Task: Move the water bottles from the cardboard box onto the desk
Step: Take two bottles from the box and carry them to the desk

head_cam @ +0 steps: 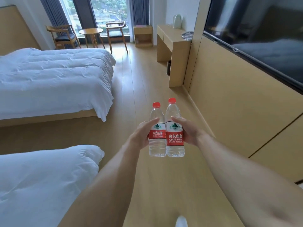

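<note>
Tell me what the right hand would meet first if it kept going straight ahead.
Probably nothing close: ahead of the right hand and its water bottle lies open floor; the desk stands farther on, slightly right. Depth is uncertain.

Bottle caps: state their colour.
Red, on both bottle caps, seen in the head view, the only one.

- Bed [54, 76], white duvet: 9 o'clock.
- Second bed [45, 181]: 8 o'clock.
- Round table [90, 32] between two chairs: 11 o'clock, at window.
- Wall television [255, 35]: 2 o'clock.
- Kettle [177, 21]: 1 o'clock.
</note>
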